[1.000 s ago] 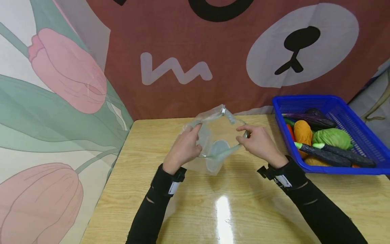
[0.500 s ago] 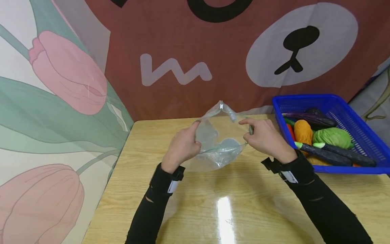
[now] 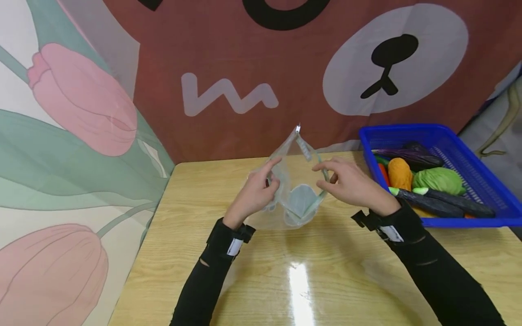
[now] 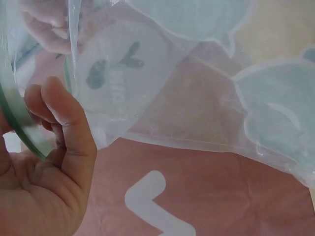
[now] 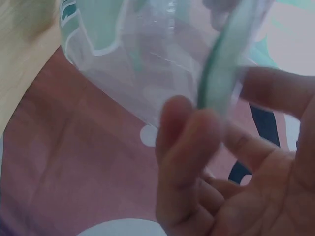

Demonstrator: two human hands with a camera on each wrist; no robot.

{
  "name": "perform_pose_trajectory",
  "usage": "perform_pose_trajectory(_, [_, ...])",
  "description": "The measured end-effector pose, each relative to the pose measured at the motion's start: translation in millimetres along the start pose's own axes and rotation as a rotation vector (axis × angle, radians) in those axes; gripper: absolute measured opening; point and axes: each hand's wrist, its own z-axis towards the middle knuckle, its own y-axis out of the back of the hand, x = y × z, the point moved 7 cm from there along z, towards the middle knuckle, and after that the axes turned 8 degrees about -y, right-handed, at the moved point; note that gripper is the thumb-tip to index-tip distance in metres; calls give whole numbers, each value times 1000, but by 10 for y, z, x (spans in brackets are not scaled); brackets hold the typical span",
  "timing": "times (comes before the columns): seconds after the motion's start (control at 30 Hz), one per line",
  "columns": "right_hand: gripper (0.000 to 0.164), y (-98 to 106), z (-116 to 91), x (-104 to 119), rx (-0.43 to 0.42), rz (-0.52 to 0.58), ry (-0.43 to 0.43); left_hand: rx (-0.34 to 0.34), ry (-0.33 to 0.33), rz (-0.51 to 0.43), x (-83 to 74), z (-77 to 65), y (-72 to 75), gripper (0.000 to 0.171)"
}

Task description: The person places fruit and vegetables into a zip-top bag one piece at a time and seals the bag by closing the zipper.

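A clear plastic zip bag with pale printed shapes is held over the table, its mouth spread wide toward the head camera. A small white zip slider sits at the far corner of the mouth. My left hand grips the left side of the rim; in the left wrist view its curled fingers lie against the greenish zip edge. On the opposite side my right hand holds the rim, and the right wrist view shows its fingers bent round the green strip.
At the right stands a blue plastic basket of vegetables, including a green cabbage, an orange squash, and dark long vegetables. The wooden table meets printed cloths at its back and left.
The bag's mouth has been pulled about between the hands, its slider corner rising to a peak. My left hand has moved slightly right and up. The head view has shifted a little.
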Motion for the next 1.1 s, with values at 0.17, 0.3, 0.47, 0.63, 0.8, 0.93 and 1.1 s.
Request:
perform_pose_trajectory(0.17, [33,129,-131,-38,-25,28,1,7,11,0,19,17,-35,52])
perform_pose_trajectory(0.3, [39,248,-210,-224,-74,5,-60,23,9,7,30,39,-57,54])
perform_pose_trajectory(0.47, [48,349,-276,-479,-75,-67,-125,21,8,11,38,46,-55,53])
perform_pose_trajectory(0.63, [43,431,-343,-669,-97,-200,-123,21,16,5,45,38,-51,53])
perform_pose_trajectory(0.8, [48,471,-385,-927,-68,-341,-157,24,14,-7,64,31,-56,54])
perform_pose_trajectory(0.93, [59,496,-446,-1233,38,-389,-252,33,9,-13,80,34,-76,55])
perform_pose_trajectory(1.1, [67,559,-540,-1610,162,-456,-334,30,0,-4,79,48,-90,55])
